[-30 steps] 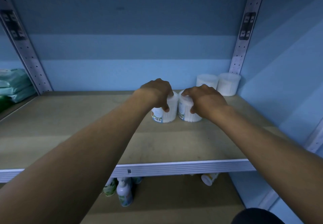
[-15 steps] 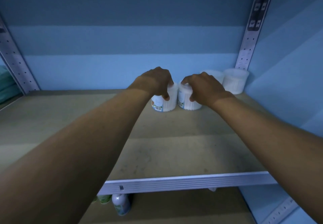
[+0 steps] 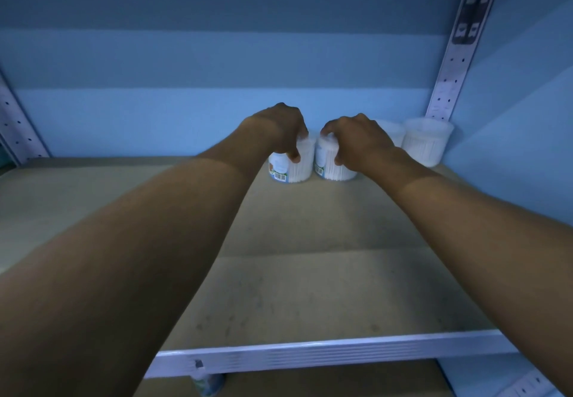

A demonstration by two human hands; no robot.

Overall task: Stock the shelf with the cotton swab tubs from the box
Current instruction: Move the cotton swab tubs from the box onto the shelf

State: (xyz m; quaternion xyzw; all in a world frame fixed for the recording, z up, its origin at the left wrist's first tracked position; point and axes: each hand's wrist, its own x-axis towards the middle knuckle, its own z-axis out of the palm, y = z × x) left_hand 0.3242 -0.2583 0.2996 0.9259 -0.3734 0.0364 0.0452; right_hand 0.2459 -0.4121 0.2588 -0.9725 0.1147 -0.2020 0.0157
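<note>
Both arms are stretched deep into the shelf bay. The left hand (image 3: 280,130) is curled over the top of one cotton swab tub (image 3: 291,167), thumb down its front, and the right hand (image 3: 356,139) is wrapped the same way over a second tub (image 3: 331,164) just beside it; each hand has a full grip on its tub, nothing loose about either. The two tubs stand upright, close together, near the back of the wooden shelf board (image 3: 310,288), and look to be resting on it, though I can't see under them to be certain. To the right, in the corner by the perforated upright (image 3: 446,80), two more tubs (image 3: 426,142) already stand against the back wall (image 3: 186,111). To my eye this is the placing step: setting this pair into the row. Next would come sliding them to sit neatly beside the corner pair, letting go without tipping them, then going back to the box, which is out of sight.
</note>
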